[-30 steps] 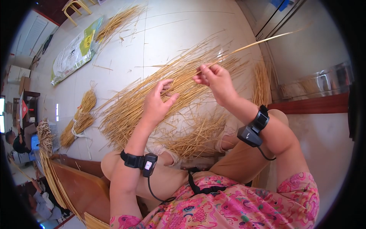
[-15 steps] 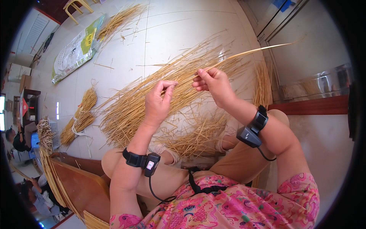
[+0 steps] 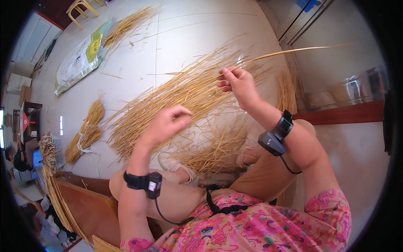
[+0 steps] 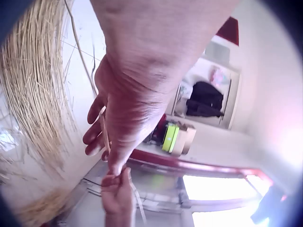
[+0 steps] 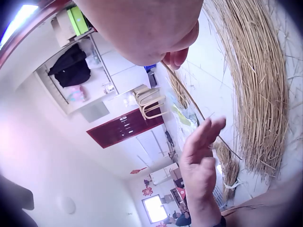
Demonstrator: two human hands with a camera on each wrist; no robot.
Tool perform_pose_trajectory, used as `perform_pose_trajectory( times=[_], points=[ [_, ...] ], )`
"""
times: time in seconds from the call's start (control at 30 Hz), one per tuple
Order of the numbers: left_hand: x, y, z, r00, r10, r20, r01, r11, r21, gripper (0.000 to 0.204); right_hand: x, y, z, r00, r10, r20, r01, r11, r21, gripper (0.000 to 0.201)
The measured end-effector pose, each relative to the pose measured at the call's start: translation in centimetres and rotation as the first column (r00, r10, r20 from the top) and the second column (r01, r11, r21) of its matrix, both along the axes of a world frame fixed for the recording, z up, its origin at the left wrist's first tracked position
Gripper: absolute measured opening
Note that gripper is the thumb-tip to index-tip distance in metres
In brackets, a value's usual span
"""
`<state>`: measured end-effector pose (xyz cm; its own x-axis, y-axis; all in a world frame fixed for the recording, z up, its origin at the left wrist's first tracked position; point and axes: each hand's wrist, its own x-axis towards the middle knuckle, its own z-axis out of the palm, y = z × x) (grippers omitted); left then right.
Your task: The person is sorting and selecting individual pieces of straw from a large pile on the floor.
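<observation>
In the head view the right hand point(image 3: 240, 86) pinches a long pale straw point(image 3: 294, 50) whose far length arcs off to the upper right. The left hand point(image 3: 164, 125) is lower and further left, apart from the right, its fingers bent loosely and its thumb separate. In the right wrist view the straw point(image 5: 189, 94) runs from the right hand point(image 5: 147, 28) past the fingers of the left hand point(image 5: 199, 165). The left wrist view has the straw point(image 4: 80, 42) passing by the left hand point(image 4: 128, 104); whether it touches, I cannot tell.
A wide spread of loose straw point(image 3: 147, 109) lies on the tiled floor under the hands, with shorter bits point(image 3: 218, 151) near the feet. Left are a tied bundle point(image 3: 90, 130), a printed sack point(image 3: 79, 63) and a wooden seat point(image 3: 86, 199). More straw point(image 3: 286, 90) stands at right.
The left hand has moved left and down, away from the right hand, and its thumb and fingers have parted since half a second ago. The right hand, still pinching the straw, has shifted slightly.
</observation>
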<state>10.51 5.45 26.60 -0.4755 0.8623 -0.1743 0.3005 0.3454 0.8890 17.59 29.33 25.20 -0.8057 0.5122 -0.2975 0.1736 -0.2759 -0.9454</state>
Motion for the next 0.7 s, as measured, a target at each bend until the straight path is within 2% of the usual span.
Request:
perform_pose_trajectory(
  times=[0.03, 0.1, 0.2, 0.3, 0.4, 0.5, 0.6, 0.63, 0.7],
  points=[
    [1.0, 0.7, -0.3, 0.984, -0.047, -0.173, 0.06, 0.996, 0.066, 0.027, -0.1, -0.2, -0.3, 1.0, 0.021, 0.021, -0.022, 1.0, 0.007, 0.023],
    [2.3, 1.7, -1.2, 0.857, -0.091, -0.506, 0.197, 0.967, 0.16, 0.036, 0.2, -0.8, -0.2, 0.991, 0.117, 0.06, -0.12, 0.992, 0.046, 0.022],
    [2.2, 2.6, -1.4, 0.744, 0.228, -0.629, -0.084, 0.964, 0.251, 0.039, 0.8, -2.1, 0.0, 0.966, 0.25, 0.072, -0.252, 0.967, 0.026, 0.024],
    [1.6, 3.3, -1.8, 0.759, 0.348, -0.55, -0.198, 0.928, 0.315, 0.03, 1.2, -2.9, -0.2, 0.923, 0.381, 0.048, -0.38, 0.925, -0.021, 0.025],
    [1.1, 2.3, -1.9, 0.937, 0.191, -0.292, -0.19, 0.981, 0.032, 0.022, 1.2, -3.1, 0.1, 0.925, 0.379, 0.026, -0.379, 0.925, -0.033, 0.024],
    [0.9, 1.9, -3.4, 0.84, 0.281, -0.464, -0.219, 0.958, 0.185, 0.017, 0.7, -2.3, 0.8, 0.972, 0.235, -0.025, -0.236, 0.97, -0.063, 0.023],
    [0.4, 1.4, -3.3, 0.757, 0.371, -0.539, -0.332, 0.928, 0.172, 0.015, 0.3, -0.6, 1.6, 0.996, 0.046, -0.075, -0.048, 0.999, -0.016, 0.024],
    [0.2, 1.3, -3.2, 0.758, 0.372, -0.536, -0.339, 0.926, 0.163, 0.015, 0.3, -0.2, 2.2, 0.998, 0.006, -0.07, -0.008, 0.999, -0.032, 0.024],
    [-0.1, 1.2, -3.0, 0.76, 0.375, -0.531, -0.354, 0.924, 0.147, 0.015, 0.3, 0.3, 1.9, 0.996, -0.003, -0.094, -0.003, 0.998, -0.055, 0.022]
  ],
)
